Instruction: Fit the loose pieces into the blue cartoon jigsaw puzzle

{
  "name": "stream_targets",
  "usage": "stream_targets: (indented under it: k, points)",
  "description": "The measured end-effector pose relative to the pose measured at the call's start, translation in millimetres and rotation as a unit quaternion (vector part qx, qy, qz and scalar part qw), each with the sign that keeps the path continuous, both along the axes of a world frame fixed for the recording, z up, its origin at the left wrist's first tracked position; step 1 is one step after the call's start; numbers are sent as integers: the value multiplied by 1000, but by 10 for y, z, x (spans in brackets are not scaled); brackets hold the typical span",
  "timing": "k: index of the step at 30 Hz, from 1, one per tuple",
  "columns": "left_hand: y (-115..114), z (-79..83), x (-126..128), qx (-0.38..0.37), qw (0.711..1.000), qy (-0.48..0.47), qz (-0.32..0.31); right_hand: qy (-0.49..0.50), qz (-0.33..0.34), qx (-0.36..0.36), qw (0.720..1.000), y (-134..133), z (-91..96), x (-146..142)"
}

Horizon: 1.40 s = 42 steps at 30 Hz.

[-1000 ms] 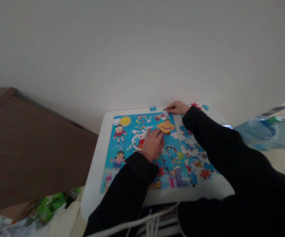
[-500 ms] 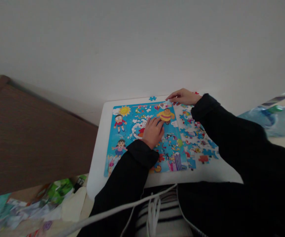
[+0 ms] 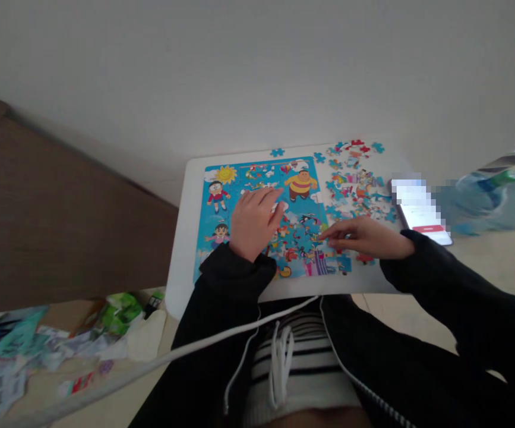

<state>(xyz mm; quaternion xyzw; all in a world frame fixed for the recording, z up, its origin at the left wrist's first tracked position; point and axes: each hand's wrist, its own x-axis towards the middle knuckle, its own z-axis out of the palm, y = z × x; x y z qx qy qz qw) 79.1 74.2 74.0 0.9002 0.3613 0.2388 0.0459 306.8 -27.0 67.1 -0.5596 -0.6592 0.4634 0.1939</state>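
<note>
Beside the puzzle pieces point(image 3: 359, 189), a phone point(image 3: 420, 208) shows blurred, unreadable writing.

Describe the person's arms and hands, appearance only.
Left hand and right hand: both bare, ungloved. Left sleeve and right sleeve: long, loose, black, reaching the wrists. Fabric too dark to make out texture.

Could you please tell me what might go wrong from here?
The left hand is over the puzzle board, so its sleeve might drag pieces out of place. The right sleeve appears close to the phone, so a sideways move could nudge it. One blue piece lies by the table's far edge and might be knocked off.
</note>
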Motion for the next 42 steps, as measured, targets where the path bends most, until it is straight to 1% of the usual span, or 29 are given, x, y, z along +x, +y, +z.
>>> stream_targets:
  k: [2,3,5,6,8,9,11,14,17,20,23,26,29,34,37,42]
  points:
    - [-159,129,-347,12,999,-19,50,24,-35,8,999,-121,-12,-121]
    - [-241,161,-545,14,996,-26,85,36,-51,16,998,-171,-17,-199]
    - [-405,147,-952,17,988,-31,151,58,-82,35,994,-247,-29,-392]
    - [-487,103,-1146,17,983,-26,179,70,-99,42,992,-271,-40,-503]
    - [-650,-33,-1474,8,976,-5,216,103,-130,40,985,-287,-75,-743]
    - [-730,-114,-1596,7,973,1,229,121,-142,33,982,-278,-98,-867]
    - [-881,-270,-1747,3,970,0,242,153,-157,21,976,-230,-155,-1117]
    - [-1062,-436,-1781,-18,971,-21,236,185,-172,27,967,-99,-249,-1487]
    - [-1157,-516,-1721,-24,972,-52,227,202,-172,44,963,60,-339,-1837]
    - [-1166,-559,-1691,-12,973,-74,217,197,-157,56,966,201,-422,-2127]
    - [-1119,-597,-1704,-2,975,-70,211,172,-132,64,974,293,-489,-2315]
    - [-1060,-627,-1717,-12,979,-44,196,125,-108,81,983,329,-531,-2392]
    - [-1025,-651,-1711,-26,983,-27,182,76,-91,106,987,324,-546,-2394]
    - [-1024,-674,-1693,-6,983,-10,182,-22,-67,181,981,276,-545,-2367]
    - [-1019,-677,-1673,8,984,-8,180,-40,-56,200,977,253,-551,-2364]
    - [-999,-669,-1638,15,984,13,177,-46,-56,195,978,251,-560,-2371]
